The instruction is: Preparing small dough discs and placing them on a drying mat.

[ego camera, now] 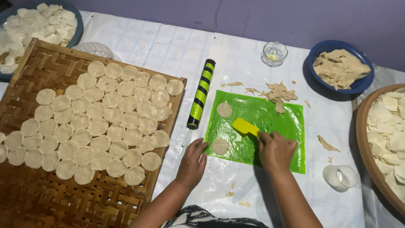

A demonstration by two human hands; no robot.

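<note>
On my left a woven bamboo tray (38,198) carries rows of pale dough rounds (101,122), and a green-and-black striped rolling pin (201,93) lies beside it on the counter (168,50). My left hand (192,162) rests flat, fingers spread, touching the green plastic sheet (270,116) beside a cut dough disc (220,146) (another sits further up). My right hand (275,150) grips a yellow scraper (245,126) against the sheet.

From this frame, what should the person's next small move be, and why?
Probably slide the yellow scraper under the near dough disc. The right hand holds it with the blade on the green sheet, the left hand pins the sheet's edge beside that disc, and two cut discs remain unlifted.
</note>
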